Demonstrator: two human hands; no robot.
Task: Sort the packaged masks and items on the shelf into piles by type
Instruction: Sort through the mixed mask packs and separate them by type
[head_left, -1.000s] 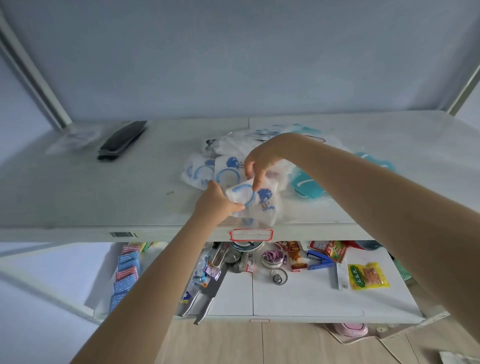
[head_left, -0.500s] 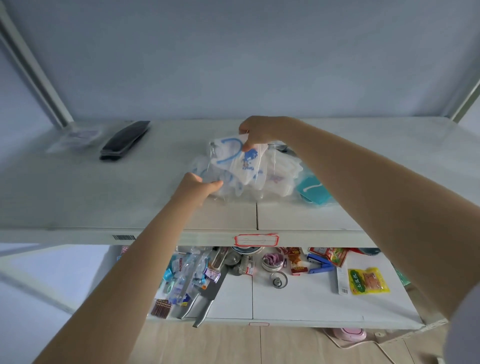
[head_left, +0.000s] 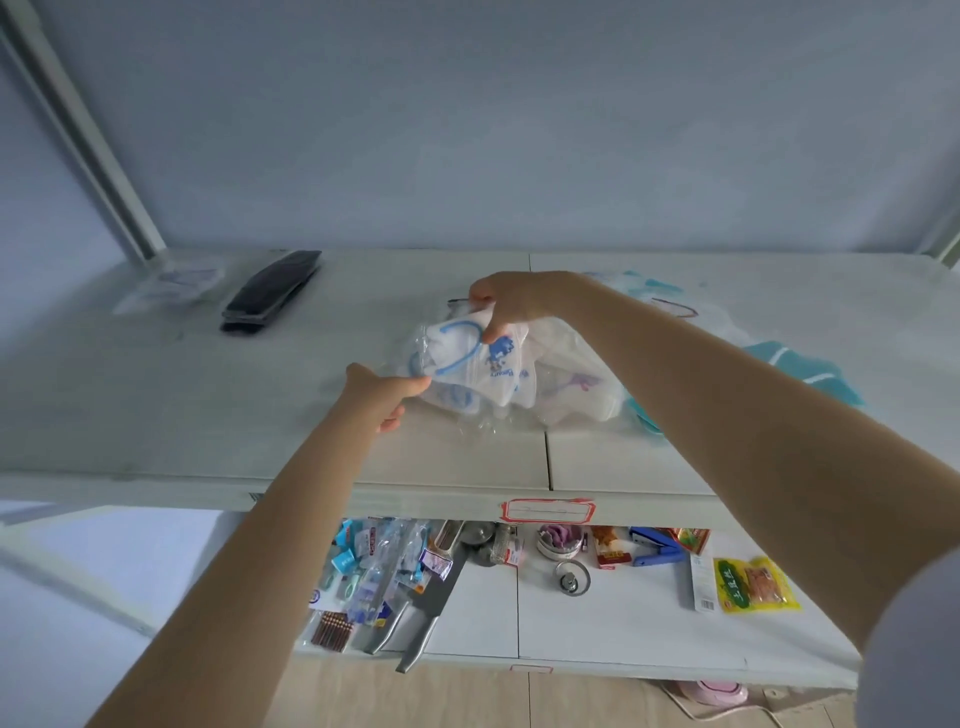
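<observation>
A heap of clear-wrapped white masks with blue print (head_left: 498, 374) lies at the middle of the upper shelf (head_left: 156, 415). My right hand (head_left: 506, 304) pinches the top packet of the heap from above. My left hand (head_left: 382, 397) grips the heap's left edge with its fingers closed on the plastic. Teal packaged masks (head_left: 795, 371) lie to the right of the heap, partly hidden by my right forearm. More pale packets (head_left: 639, 283) sit behind that arm. A black packaged mask (head_left: 270, 288) and a clear flat packet (head_left: 171, 283) rest at the shelf's back left.
The lower shelf (head_left: 597, 634) holds knives (head_left: 423, 618), small blue packets (head_left: 363, 561), a blue stapler (head_left: 654, 548), a yellow snack bag (head_left: 756, 584) and round tins. A red-bordered label (head_left: 548, 511) marks the upper shelf's front edge. A slanted post (head_left: 88, 140) rises at left.
My right hand lifted a white blue-print mask packet from the front of the shelf back onto the heap. My left hand shifted left to the heap's edge. The view tilted slightly.
</observation>
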